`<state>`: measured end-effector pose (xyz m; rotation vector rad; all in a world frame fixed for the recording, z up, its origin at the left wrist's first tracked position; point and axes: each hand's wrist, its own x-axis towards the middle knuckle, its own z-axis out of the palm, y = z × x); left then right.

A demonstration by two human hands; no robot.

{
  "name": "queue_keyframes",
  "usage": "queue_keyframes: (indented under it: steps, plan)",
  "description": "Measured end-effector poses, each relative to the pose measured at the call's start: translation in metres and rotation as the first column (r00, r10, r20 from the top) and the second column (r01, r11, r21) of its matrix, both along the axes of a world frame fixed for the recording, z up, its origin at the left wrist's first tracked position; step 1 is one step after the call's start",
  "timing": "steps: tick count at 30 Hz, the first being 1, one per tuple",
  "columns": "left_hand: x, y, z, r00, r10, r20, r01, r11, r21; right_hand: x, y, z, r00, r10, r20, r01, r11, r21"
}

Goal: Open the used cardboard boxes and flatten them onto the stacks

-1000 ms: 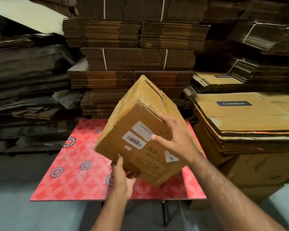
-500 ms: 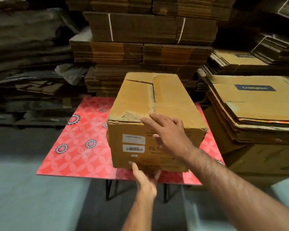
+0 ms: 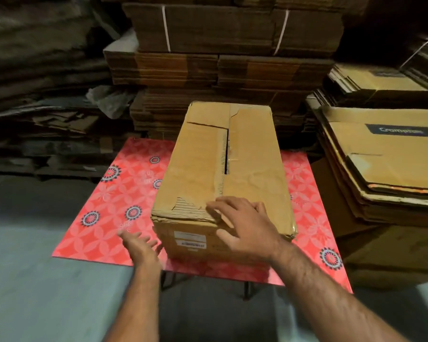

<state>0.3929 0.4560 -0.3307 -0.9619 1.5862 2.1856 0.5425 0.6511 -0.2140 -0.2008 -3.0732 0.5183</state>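
A worn brown cardboard box stands flat on the red patterned table, its top flaps closed with a slit along the middle seam. My right hand lies over the near top edge, fingers spread on the flap and thumb down the front face by the white labels. My left hand hovers with loose fingers just left of the box's near bottom corner, holding nothing. A stack of flattened boxes rises on the right.
Tall strapped bundles of flattened cardboard fill the wall behind the table. Darker flattened sheets are piled at the left. A grey floor spreads in front of and beside the table.
The box went from tilted in both hands to flat on the table. My left hand came out from under its front edge to the left. My right hand slid onto the near top edge.
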Motion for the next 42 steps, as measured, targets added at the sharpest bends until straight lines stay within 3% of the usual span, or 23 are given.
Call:
queue_keyframes:
  steps: [4,8,10,14,18,20,23,28,31,35,39,42]
  plan:
    - [-0.077,0.015,0.059,0.947,-0.228,-0.224,0.161,0.946,-0.282,-0.035,0.046,0.015,0.918,-0.366,-0.149,0.341,0.925,-0.168]
    - [-0.116,0.075,0.112,0.774,-0.537,-0.334,0.326,0.791,-0.517,-0.077,0.102,0.021,0.732,-0.680,-0.037,0.663,0.723,-0.194]
    - [-0.130,0.105,0.121,0.709,-0.641,-0.293,0.378,0.696,-0.610,-0.091,0.124,0.015,0.627,-0.778,0.050,0.771,0.609,-0.187]
    - [-0.146,0.139,0.108,0.630,-0.776,-0.009,0.507,0.421,-0.752,-0.109,0.138,-0.006,0.466,-0.860,0.209,0.874,0.410,-0.261]
    - [-0.132,0.148,0.096,0.567,-0.816,0.110,0.408,0.162,-0.898,-0.118,0.131,-0.018,0.435,-0.893,0.118,0.900,0.428,-0.084]
    - [-0.129,0.150,0.100,0.576,-0.810,0.113,0.370,0.134,-0.920,-0.117,0.130,-0.016,0.433,-0.892,0.131,0.901,0.424,-0.091]
    - [-0.132,0.148,0.106,0.598,-0.796,0.091,0.369,0.173,-0.913,-0.112,0.125,-0.007,0.442,-0.878,0.181,0.886,0.398,-0.237]
    - [-0.143,0.142,0.128,0.558,-0.829,0.025,0.079,0.023,-0.997,-0.087,0.076,0.015,0.475,-0.870,0.135,0.855,0.420,-0.304]
    - [-0.171,0.148,0.155,0.443,-0.896,0.017,-0.029,-0.033,-0.999,-0.071,0.040,0.036,0.487,-0.870,0.078,0.831,0.434,-0.349]
    - [-0.196,0.184,0.189,0.269,-0.952,0.146,-0.045,-0.164,-0.985,-0.065,-0.020,0.050,0.477,-0.876,0.066,0.839,0.432,-0.331]
    - [-0.194,0.222,0.193,0.076,-0.959,0.272,-0.074,-0.278,-0.958,-0.074,-0.070,0.040,0.505,-0.822,0.263,0.835,0.388,-0.390]
    - [-0.193,0.231,0.167,-0.055,-0.940,0.337,0.001,-0.337,-0.941,-0.091,-0.087,0.018,0.557,-0.746,0.365,0.827,0.459,-0.325]
